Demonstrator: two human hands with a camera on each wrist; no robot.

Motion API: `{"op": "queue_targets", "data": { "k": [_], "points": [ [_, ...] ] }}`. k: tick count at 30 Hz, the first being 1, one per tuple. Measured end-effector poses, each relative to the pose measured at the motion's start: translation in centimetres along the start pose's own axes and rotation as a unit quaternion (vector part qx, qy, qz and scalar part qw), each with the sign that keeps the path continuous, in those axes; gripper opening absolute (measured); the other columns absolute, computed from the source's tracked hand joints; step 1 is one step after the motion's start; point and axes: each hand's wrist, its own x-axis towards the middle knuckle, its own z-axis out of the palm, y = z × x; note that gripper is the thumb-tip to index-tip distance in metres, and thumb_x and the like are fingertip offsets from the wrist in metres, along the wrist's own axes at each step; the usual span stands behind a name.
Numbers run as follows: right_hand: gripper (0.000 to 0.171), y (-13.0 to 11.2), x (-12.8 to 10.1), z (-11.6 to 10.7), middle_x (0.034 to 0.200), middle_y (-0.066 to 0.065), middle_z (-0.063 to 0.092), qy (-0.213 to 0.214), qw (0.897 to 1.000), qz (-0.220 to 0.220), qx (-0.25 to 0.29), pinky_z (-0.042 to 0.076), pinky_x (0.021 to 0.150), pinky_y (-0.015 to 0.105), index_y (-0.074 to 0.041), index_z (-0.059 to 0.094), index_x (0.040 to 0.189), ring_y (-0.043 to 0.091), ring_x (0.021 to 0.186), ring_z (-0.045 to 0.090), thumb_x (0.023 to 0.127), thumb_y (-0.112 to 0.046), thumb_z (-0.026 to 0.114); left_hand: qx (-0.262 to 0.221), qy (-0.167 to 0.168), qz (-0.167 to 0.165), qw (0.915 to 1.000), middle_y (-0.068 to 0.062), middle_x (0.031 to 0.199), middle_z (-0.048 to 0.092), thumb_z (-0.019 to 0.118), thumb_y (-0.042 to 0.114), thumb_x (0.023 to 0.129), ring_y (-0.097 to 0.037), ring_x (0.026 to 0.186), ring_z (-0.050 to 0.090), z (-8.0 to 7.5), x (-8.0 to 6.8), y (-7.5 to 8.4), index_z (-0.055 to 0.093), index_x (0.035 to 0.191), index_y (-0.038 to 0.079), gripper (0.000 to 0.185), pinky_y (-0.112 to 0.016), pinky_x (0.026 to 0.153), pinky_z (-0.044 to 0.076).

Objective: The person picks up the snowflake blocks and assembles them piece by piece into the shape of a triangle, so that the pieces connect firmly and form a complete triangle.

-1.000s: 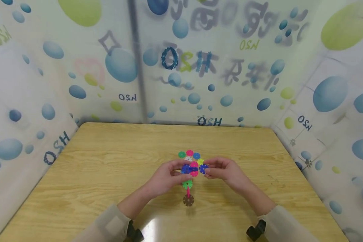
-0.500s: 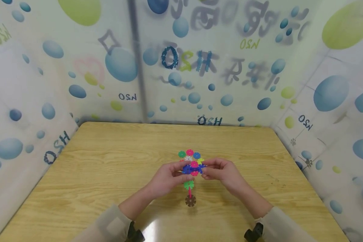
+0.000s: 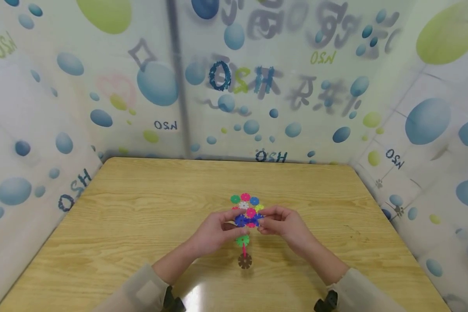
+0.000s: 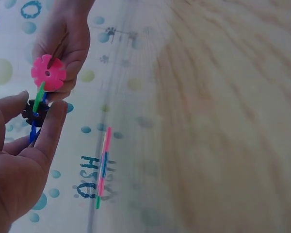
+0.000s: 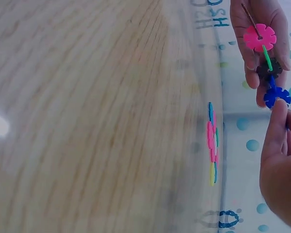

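Note:
Between the hands hangs a chain of notched plastic snowflake discs, joined slot to slot. The left hand [image 3: 214,234] holds it, thumb and fingers around the black disc [image 4: 35,116]. Below that hand hang a green disc [image 3: 242,241], a pink disc [image 4: 48,73] and, lowest, a brown disc [image 3: 245,261]. In the right wrist view, the right hand [image 3: 287,226] pinches a blue disc [image 5: 277,98] at the chain's other end. That blue disc touches the chain; how deep its slot sits cannot be told.
Just beyond the hands, several loose discs lie flat on the wooden table [image 3: 152,195], among them a green disc [image 3: 235,199], a white disc [image 3: 243,205] and a blue disc [image 3: 254,201]. A patterned curtain [image 3: 140,130] stands behind the table.
The right hand has moved left with its blue disc, closing the gap to the chain. The left hand keeps its hold, and the chain hangs slightly lower.

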Motion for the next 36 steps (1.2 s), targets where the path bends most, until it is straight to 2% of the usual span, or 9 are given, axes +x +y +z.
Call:
{"op": "queue_targets", "data": {
  "k": [3, 7, 13, 17, 20, 23, 26, 30, 36],
  "points": [
    [0.034, 0.1, 0.0, 0.0, 0.111, 0.006, 0.075, -0.002, 1.000, 0.013, 0.021, 0.066, 0.093, 0.031, 0.009, 0.065, 0.137, 0.015, 0.097, 0.080, 0.107, -0.009, 0.069, -0.009, -0.003, -0.003, 1.0000, -0.016, 0.142, 0.070, 0.077, 0.028, 0.105, -0.023, 0.114, 0.078, 0.0, 0.0, -0.1, 0.060, 0.157, 0.014, 0.056, -0.030, 0.083, 0.063],
    [0.035, 0.0, 0.0, 0.0, 0.111, 0.006, 0.073, -0.007, 0.999, 0.018, 0.043, 0.066, 0.094, 0.030, 0.010, 0.063, 0.139, 0.015, 0.098, 0.080, 0.108, -0.007, 0.066, -0.023, -0.003, -0.001, 0.9997, -0.021, 0.141, 0.069, 0.078, 0.027, 0.105, -0.020, 0.110, 0.077, -0.1, 0.1, -0.1, 0.059, 0.156, 0.008, 0.057, -0.027, 0.079, 0.061],
    [0.033, -0.2, -0.1, 0.1, 0.110, 0.006, 0.073, -0.019, 0.998, 0.017, 0.060, 0.066, 0.092, 0.029, 0.012, 0.062, 0.137, 0.014, 0.097, 0.080, 0.109, -0.003, 0.064, -0.038, 0.001, -0.006, 0.9993, -0.019, 0.142, 0.069, 0.078, 0.027, 0.104, -0.024, 0.118, 0.077, 0.2, 0.4, -0.1, 0.059, 0.155, 0.009, 0.057, -0.028, 0.085, 0.063],
    [0.031, -0.3, -0.1, 0.2, 0.110, 0.006, 0.076, -0.031, 0.997, 0.012, 0.067, 0.066, 0.091, 0.029, 0.011, 0.063, 0.135, 0.015, 0.097, 0.081, 0.108, -0.004, 0.065, -0.045, 0.002, -0.009, 0.9989, -0.014, 0.130, 0.075, 0.077, 0.028, 0.105, -0.028, 0.117, 0.078, 0.4, 0.7, -0.1, 0.063, 0.151, 0.013, 0.051, -0.030, 0.089, 0.065],
    [0.032, -0.3, 0.0, 0.3, 0.110, 0.006, 0.079, -0.039, 0.998, 0.007, 0.054, 0.067, 0.090, 0.030, 0.009, 0.064, 0.135, 0.016, 0.098, 0.082, 0.107, -0.007, 0.068, -0.036, -0.001, 0.003, 0.9993, -0.016, 0.121, 0.077, 0.073, 0.024, 0.108, -0.034, 0.110, 0.079, 0.6, 0.9, -0.1, 0.065, 0.147, 0.012, 0.042, -0.027, 0.085, 0.065],
    [0.033, -0.3, 0.0, 0.4, 0.110, 0.003, 0.080, -0.041, 0.999, 0.004, 0.019, 0.067, 0.088, 0.033, 0.005, 0.066, 0.134, 0.015, 0.098, 0.080, 0.107, -0.013, 0.071, -0.023, -0.005, 0.012, 0.9996, -0.024, 0.119, 0.076, 0.068, 0.021, 0.111, -0.038, 0.103, 0.078, 0.8, 1.0, 0.0, 0.067, 0.143, 0.011, 0.034, -0.025, 0.078, 0.063],
    [0.034, -0.3, 0.1, 0.4, 0.109, 0.001, 0.080, -0.038, 0.999, 0.006, -0.010, 0.067, 0.084, 0.034, 0.002, 0.068, 0.132, 0.017, 0.097, 0.080, 0.106, -0.019, 0.074, -0.013, -0.004, 0.012, 0.9998, -0.026, 0.118, 0.073, 0.066, 0.021, 0.112, -0.036, 0.097, 0.077, 0.8, 1.0, 0.1, 0.068, 0.140, 0.013, 0.029, -0.025, 0.074, 0.061],
    [0.034, -0.2, 0.3, 0.3, 0.111, 0.002, 0.079, -0.030, 0.999, 0.015, -0.028, 0.066, 0.082, 0.035, 0.000, 0.069, 0.129, 0.018, 0.096, 0.078, 0.108, -0.026, 0.072, -0.018, 0.001, 0.008, 0.9998, -0.023, 0.118, 0.072, 0.066, 0.022, 0.112, -0.032, 0.090, 0.076, 0.7, 0.9, 0.2, 0.067, 0.142, 0.017, 0.030, -0.028, 0.072, 0.062],
    [0.041, 0.2, 1.4, -1.0, 0.119, 0.016, 0.075, 0.005, 0.997, 0.026, -0.068, 0.067, 0.084, 0.036, 0.006, 0.067, 0.134, 0.018, 0.095, 0.075, 0.112, -0.029, 0.065, -0.051, -0.002, -0.013, 0.9986, -0.024, 0.112, 0.069, 0.071, 0.023, 0.109, -0.026, 0.078, 0.077, 0.4, 0.7, 0.4, 0.064, 0.148, 0.015, 0.040, -0.035, 0.072, 0.066]
  ]
}}
